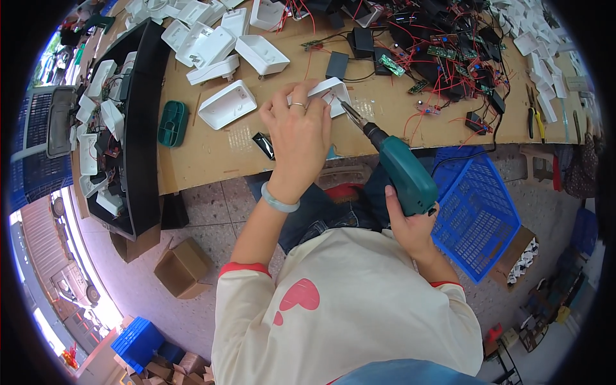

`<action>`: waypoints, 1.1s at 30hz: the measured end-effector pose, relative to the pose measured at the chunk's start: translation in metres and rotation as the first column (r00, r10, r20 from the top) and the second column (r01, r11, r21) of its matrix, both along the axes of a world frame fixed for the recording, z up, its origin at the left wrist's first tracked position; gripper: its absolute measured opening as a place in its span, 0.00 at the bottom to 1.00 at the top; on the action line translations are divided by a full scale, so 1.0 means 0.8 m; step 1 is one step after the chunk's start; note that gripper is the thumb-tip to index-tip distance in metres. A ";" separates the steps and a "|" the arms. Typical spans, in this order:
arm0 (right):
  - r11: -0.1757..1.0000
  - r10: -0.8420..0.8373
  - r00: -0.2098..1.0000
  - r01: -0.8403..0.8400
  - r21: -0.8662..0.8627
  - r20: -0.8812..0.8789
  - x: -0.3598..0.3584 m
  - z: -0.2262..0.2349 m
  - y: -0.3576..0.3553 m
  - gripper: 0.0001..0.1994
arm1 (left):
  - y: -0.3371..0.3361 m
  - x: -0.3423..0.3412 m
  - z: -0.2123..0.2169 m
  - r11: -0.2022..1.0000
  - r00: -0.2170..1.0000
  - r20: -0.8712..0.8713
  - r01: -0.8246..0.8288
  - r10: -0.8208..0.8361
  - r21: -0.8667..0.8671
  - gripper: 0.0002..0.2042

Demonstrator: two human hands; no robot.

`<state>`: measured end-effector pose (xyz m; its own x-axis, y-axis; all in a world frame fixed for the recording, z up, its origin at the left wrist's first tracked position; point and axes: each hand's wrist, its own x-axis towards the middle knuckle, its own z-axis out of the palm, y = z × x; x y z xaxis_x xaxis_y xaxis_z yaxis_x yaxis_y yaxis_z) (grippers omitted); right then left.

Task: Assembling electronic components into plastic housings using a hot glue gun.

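My left hand (298, 138), wearing a ring and a pale bangle, is closed over the near-left rim of a small white plastic housing (339, 96) on the cardboard-covered table. Its fingertips are partly hidden at the rim. Red wire shows inside the housing. My right hand (414, 224) is wrapped round the rear of a green gun-shaped corded power tool (405, 170) with a black collar. Whether this is a soldering gun or an electric screwdriver, I cannot tell. Its pointed metal tip reaches the housing's right side; contact is unclear. Left of my left hand lies another white housing (227, 104).
A black bin (144, 128) of wired housings stands left, beside a green divided tray (172, 123). Circuit boards (443, 52) and red wires pile up at the back right. Pliers (535, 119) lie on the right. Below the table edge sits a blue crate (478, 215).
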<state>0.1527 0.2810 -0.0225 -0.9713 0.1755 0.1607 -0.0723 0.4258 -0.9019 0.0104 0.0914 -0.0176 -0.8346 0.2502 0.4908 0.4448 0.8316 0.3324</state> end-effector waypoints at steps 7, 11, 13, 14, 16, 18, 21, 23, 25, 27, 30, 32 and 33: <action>0.999 0.025 0.999 -0.026 0.019 0.040 -0.006 0.000 0.000 0.17 | -0.001 0.000 0.006 1.000 0.999 0.033 0.001 0.000 -0.025 0.03; 0.999 0.029 1.000 -0.029 0.025 0.010 -0.011 0.000 -0.003 0.17 | -0.001 -0.001 0.006 1.000 0.999 0.045 -0.001 0.001 -0.019 0.03; 0.999 0.023 1.000 -0.023 0.026 0.003 -0.014 -0.002 -0.004 0.17 | -0.001 -0.001 0.006 1.000 0.999 0.047 -0.001 0.002 -0.025 0.03; 0.999 0.017 1.000 -0.017 0.027 -0.005 -0.015 -0.003 -0.005 0.17 | -0.001 -0.001 0.006 1.000 0.999 0.049 -0.001 0.003 -0.031 0.03; 0.999 0.022 1.000 -0.022 0.038 0.016 -0.016 -0.001 -0.004 0.16 | -0.001 -0.001 0.007 0.999 0.999 0.051 -0.006 0.008 -0.038 0.03; 0.998 0.024 0.999 -0.026 0.049 0.038 -0.017 0.000 -0.004 0.16 | -0.001 -0.002 0.007 0.999 0.999 0.054 -0.008 0.011 -0.043 0.03; 0.999 0.003 0.999 -0.005 0.036 0.038 -0.017 0.001 -0.004 0.16 | 0.000 -0.002 0.008 0.999 0.997 0.069 -0.013 0.016 -0.046 0.03; 1.000 0.017 0.997 -0.018 0.007 0.076 -0.018 0.005 -0.004 0.16 | -0.002 -0.001 0.009 0.999 0.998 0.067 -0.020 0.023 -0.037 0.03; 1.000 0.013 0.998 -0.014 0.017 0.057 -0.019 0.004 -0.004 0.15 | -0.001 -0.002 0.008 0.999 0.998 0.067 -0.017 0.019 -0.036 0.03; 1.000 0.012 0.999 -0.013 0.026 0.037 -0.020 0.004 -0.005 0.15 | 0.000 -0.003 0.007 0.999 0.998 0.067 -0.017 0.019 -0.036 0.03; 1.000 0.001 0.999 -0.002 0.018 0.038 -0.020 0.005 -0.005 0.14 | 0.000 -0.004 0.008 0.999 0.997 0.067 -0.022 0.024 -0.036 0.03; 1.000 0.012 0.998 -0.014 0.027 0.068 -0.020 0.007 -0.002 0.14 | 0.000 -0.005 0.006 1.000 0.998 0.066 -0.021 0.021 -0.011 0.03; 1.000 0.012 0.998 -0.014 0.026 0.068 -0.020 0.008 -0.003 0.14 | -0.001 -0.004 0.006 1.000 0.998 0.067 -0.020 0.021 -0.012 0.03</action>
